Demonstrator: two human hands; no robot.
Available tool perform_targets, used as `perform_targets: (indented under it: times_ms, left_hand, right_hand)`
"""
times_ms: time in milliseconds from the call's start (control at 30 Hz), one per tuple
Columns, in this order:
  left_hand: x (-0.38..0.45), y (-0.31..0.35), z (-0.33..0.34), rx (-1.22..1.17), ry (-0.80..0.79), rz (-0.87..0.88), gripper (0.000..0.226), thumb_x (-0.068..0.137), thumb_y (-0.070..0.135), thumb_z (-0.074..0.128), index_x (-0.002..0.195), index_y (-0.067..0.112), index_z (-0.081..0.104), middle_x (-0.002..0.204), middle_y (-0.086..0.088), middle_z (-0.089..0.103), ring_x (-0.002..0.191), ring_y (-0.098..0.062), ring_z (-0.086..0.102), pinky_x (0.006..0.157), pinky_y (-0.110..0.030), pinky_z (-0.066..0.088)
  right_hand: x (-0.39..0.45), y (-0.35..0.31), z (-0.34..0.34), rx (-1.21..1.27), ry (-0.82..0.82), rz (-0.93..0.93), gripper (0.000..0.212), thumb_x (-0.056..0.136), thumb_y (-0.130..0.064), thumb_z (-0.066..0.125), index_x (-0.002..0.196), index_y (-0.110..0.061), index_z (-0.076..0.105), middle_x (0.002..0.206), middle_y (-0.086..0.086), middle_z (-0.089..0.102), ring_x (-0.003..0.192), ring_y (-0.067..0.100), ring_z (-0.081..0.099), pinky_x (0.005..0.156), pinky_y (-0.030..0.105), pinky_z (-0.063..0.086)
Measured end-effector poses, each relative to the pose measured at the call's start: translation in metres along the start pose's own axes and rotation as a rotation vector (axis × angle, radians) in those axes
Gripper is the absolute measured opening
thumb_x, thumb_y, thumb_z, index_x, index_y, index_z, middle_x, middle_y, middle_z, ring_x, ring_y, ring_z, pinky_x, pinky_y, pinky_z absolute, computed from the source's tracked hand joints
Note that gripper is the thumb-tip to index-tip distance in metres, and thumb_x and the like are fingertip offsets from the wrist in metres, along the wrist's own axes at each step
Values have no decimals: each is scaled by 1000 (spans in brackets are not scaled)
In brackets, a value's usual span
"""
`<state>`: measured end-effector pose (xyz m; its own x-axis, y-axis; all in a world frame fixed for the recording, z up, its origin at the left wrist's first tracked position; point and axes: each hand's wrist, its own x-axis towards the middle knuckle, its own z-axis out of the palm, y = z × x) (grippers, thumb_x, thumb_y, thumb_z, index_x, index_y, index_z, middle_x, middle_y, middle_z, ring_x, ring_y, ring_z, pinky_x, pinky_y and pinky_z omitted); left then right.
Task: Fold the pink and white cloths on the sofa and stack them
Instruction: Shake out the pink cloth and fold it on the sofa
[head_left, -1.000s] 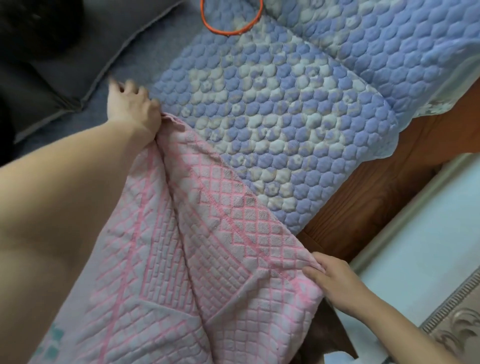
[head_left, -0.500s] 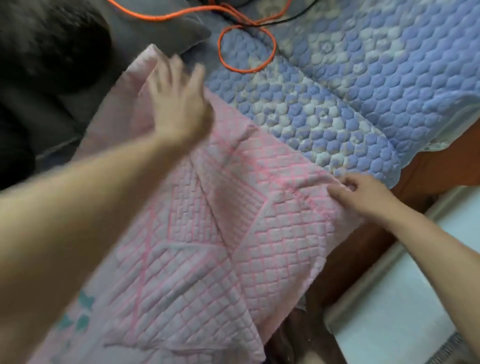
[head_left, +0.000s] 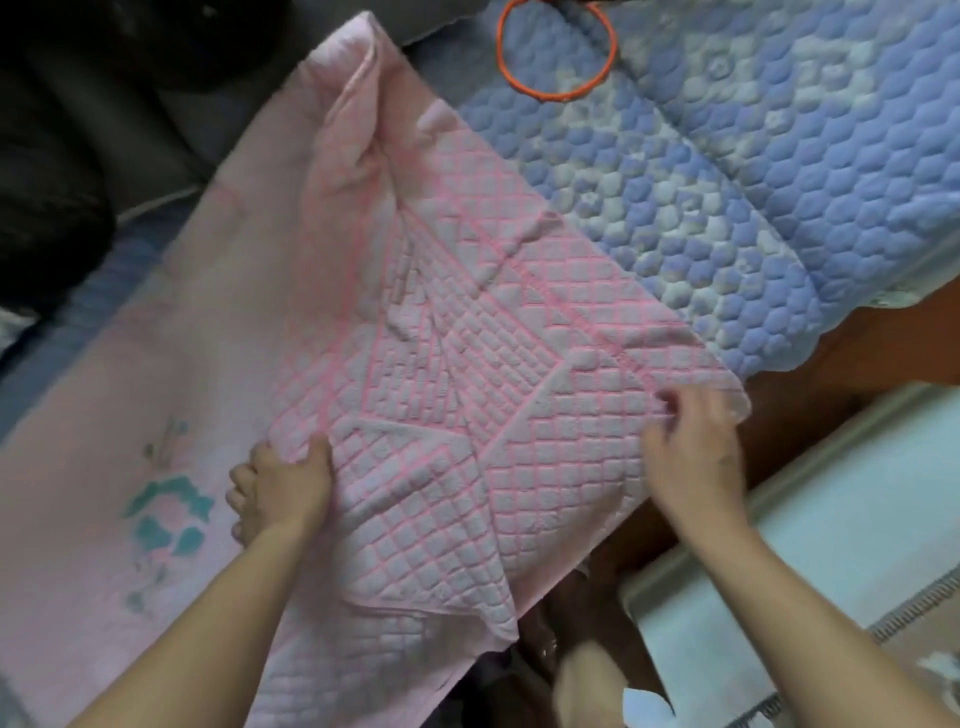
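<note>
Pink cloth (head_left: 467, 415) spread on sofa (head_left: 779, 182), folded flap uppermost, long axis running from near edge toward far-left corner. Left hand (head_left: 280, 488) pinching flap's left edge; right hand (head_left: 691, 457) closed on right corner, nearer sofa's front. Next fold probably carried leftward or away. No readable writing; only teal motif (head_left: 166, 514).

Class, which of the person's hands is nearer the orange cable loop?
Right. The right hand sits below the orange cable loop, at the cloth's right edge; the left hand is farther down-left.
</note>
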<state>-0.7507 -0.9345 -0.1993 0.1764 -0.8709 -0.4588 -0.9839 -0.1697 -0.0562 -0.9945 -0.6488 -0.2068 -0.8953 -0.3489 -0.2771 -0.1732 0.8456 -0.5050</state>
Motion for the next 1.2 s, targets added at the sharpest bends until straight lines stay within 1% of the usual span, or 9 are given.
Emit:
perform_targets:
  times_ms: [233,400,567,667,800,867,967,1067,1200]
  left_hand:
    - [24,-66,-27,71,-233,-2,102,66,84,56,142,17,43,145,-15,50,129,-38,50,110,-48,40]
    - [23,-69,-52,49,-431,-30,73,71,61,68,120,8,66,112,-17,70,98,-34,68,93,-43,56]
    - [-87,27,-88,-291,-731,383,12,91,11,61,95,7,72,82,1,77,72,-20,72,61,-30,57]
    - [-165,107,-88,-485,-949,693,14,94,17,63,93,10,75,93,-3,77,84,-21,71,77,-33,57]
    - [-234,185,-46,-303,-1139,993,30,99,41,56,101,16,71,110,-5,73,98,-16,68,84,-31,53]
    - [-240,199,-17,-211,-1056,1013,30,102,42,52,110,19,68,113,0,71,101,-16,66,86,-27,51]
    - [-203,180,20,-102,-578,969,28,99,32,54,122,20,64,120,0,65,108,-18,62,94,-30,46]
    - [-155,135,32,15,-168,873,42,94,26,56,136,18,56,138,-18,50,122,-34,50,106,-40,37]
    - [-113,89,32,275,-240,771,65,95,38,56,154,33,28,161,-17,16,146,-39,21,119,-51,22]
  right_hand:
    - [-73,-103,72,245,-739,3,36,98,-30,56,134,-25,53,120,-9,49,110,11,53,102,32,46]
    - [-76,-106,66,342,-799,115,48,99,-36,56,144,-28,43,139,-5,44,127,16,49,109,34,41]
    - [-68,-97,12,828,-837,220,43,92,-48,64,134,-42,53,144,-12,51,131,6,48,116,38,37]
    - [-57,-71,-33,1451,-691,440,60,78,-63,71,124,-24,70,130,4,66,122,17,61,107,39,46]
    - [-28,-11,-67,1862,-424,565,64,102,-55,39,143,-8,53,146,17,48,133,31,48,118,48,32]
    - [-13,18,-61,1923,-287,585,70,102,-60,33,143,-8,53,148,17,49,134,32,50,114,50,38]
    - [-1,48,-39,1879,-236,608,82,96,-68,35,150,-7,41,151,21,45,140,38,43,117,55,31]
    - [8,63,-21,1578,-158,735,53,99,-46,55,140,-13,54,139,16,59,126,32,60,111,53,41]
    - [16,74,-15,1379,-57,790,16,101,-23,58,111,-15,68,113,9,75,103,23,72,93,42,55]
